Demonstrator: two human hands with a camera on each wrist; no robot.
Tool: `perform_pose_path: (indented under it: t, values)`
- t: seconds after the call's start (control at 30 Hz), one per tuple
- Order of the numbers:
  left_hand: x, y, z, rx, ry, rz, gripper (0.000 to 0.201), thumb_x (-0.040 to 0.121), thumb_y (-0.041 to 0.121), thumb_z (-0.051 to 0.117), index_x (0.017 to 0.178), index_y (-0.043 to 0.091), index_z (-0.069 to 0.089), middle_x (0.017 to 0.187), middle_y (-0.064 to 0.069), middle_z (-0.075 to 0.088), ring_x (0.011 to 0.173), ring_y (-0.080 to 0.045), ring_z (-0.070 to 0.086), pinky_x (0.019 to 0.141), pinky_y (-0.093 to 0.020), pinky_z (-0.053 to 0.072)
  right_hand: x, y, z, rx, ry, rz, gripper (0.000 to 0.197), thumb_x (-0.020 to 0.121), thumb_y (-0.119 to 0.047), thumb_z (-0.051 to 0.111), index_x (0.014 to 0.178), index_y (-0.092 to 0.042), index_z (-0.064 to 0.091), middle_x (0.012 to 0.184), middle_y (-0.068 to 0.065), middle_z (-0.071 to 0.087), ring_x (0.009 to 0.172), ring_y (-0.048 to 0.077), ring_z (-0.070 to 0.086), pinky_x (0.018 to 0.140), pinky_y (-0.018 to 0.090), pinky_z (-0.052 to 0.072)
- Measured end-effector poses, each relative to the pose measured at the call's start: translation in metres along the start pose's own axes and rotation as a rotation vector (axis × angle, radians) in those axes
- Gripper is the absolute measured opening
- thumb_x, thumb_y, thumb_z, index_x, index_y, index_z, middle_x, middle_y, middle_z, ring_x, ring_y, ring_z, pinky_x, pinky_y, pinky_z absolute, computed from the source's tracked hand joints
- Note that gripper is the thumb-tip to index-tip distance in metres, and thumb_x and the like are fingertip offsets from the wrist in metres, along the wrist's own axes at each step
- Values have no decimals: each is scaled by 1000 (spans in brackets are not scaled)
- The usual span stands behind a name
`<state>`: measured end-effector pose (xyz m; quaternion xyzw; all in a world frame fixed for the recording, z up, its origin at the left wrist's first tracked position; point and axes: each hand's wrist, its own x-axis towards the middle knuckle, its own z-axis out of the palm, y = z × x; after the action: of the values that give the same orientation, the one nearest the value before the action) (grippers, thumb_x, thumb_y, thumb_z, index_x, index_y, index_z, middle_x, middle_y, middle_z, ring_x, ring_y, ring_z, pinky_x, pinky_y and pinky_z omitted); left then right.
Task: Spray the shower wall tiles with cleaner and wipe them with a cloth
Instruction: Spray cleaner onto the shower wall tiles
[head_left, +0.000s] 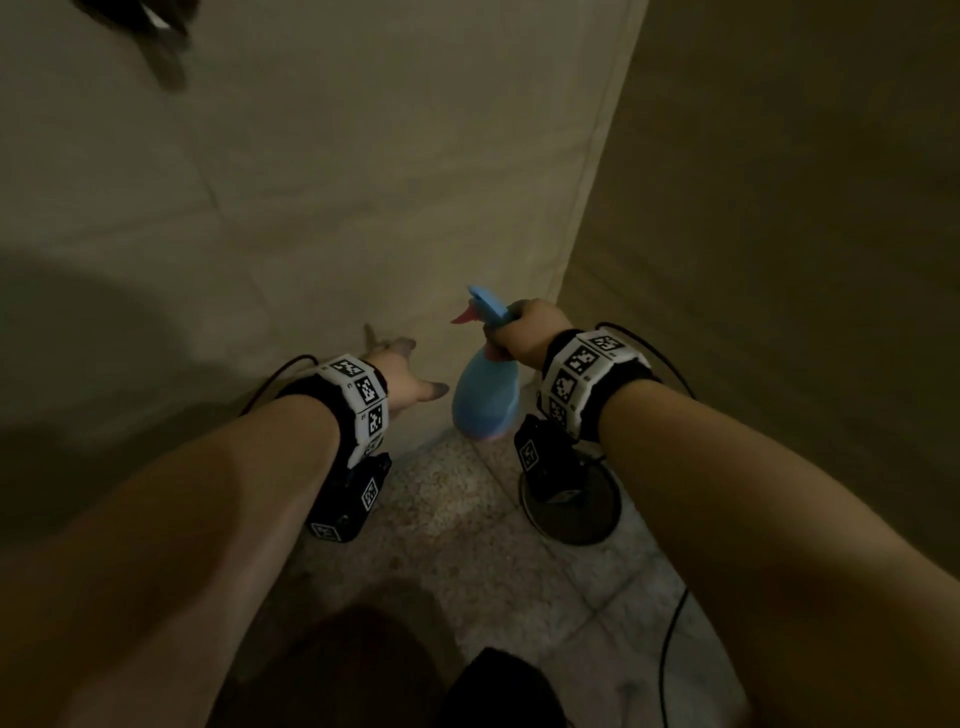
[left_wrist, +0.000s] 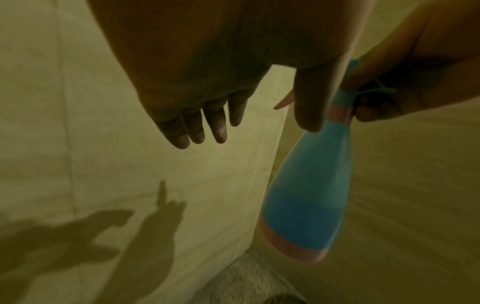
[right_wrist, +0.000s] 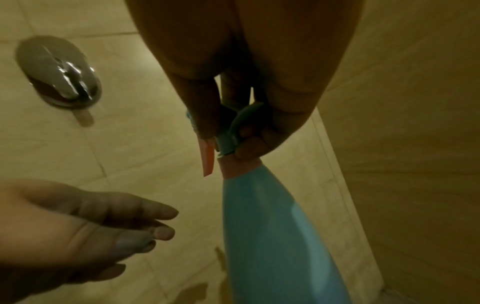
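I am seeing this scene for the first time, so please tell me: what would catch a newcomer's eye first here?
First, the blue spray bottle with a pink trigger, held by its neck in the right hand near the corner of the beige tiled wall. Beside it, the left hand reaches forward with open, empty fingers. In the right wrist view, a shiny chrome fitting sits on the wall tiles.

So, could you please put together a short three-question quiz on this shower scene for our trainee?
1. True or false: the left hand holds a cloth.
2. Which hand grips the blue spray bottle? A) left B) right C) both
3. Fill in: the chrome fitting is mounted on the ____.

Key:
1. False; the left hand is open and holds nothing.
2. B; the right hand grips the bottle at its neck, by the pink trigger.
3. Wall, on the tiles.
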<state>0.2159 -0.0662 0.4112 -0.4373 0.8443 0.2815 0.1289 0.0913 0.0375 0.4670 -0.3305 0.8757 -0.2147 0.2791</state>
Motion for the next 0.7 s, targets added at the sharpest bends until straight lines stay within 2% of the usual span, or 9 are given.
perform_pose_path:
  t: [0.27, 0.37, 0.43, 0.53, 0.7]
  values:
    - [78, -36, 94, 26, -54, -27, 97, 79, 53, 63, 151, 17, 10, 159, -12, 12, 142, -33, 27, 113, -43, 33, 53, 80, 88, -44, -26, 57, 35, 92, -22, 53, 122, -3, 57, 119, 18, 61, 107, 29, 59, 84, 36, 49]
    - [105, -48, 128, 12, -53, -26, 94, 82, 47, 64, 151, 13, 10, 156, -14, 22, 138, -33, 33, 110, -42, 37, 76, 109, 119, -35, -13, 82, 35, 94, -23, 52, 122, -4, 56, 120, 16, 60, 108, 29, 59, 80, 34, 48]
    - [121, -56, 151, 26, -37, -22, 90, 84, 43, 63, 151, 11, 11, 154, -15, 25, 137, -33, 34, 108, -42, 38, 91, 128, 142, -26, -8, 95, 35, 94, -23, 51, 122, -3, 56, 120, 17, 61, 108, 30, 59, 85, 37, 50]
    - [143, -66, 182, 74, -18, -1, 88, 86, 42, 62, 151, 11, 11, 155, -15, 21, 139, -33, 30, 110, -40, 35, 114, 156, 175, -4, 20, 97, 36, 94, -23, 51, 124, -3, 55, 120, 18, 60, 107, 31, 59, 87, 39, 50]
    - [173, -83, 228, 88, -12, 18, 88, 86, 43, 61, 151, 12, 11, 156, -14, 18, 140, -33, 28, 111, -41, 34, 143, 193, 220, 45, 58, 93, 37, 94, -23, 52, 126, -4, 54, 123, 18, 59, 109, 30, 58, 82, 36, 47]
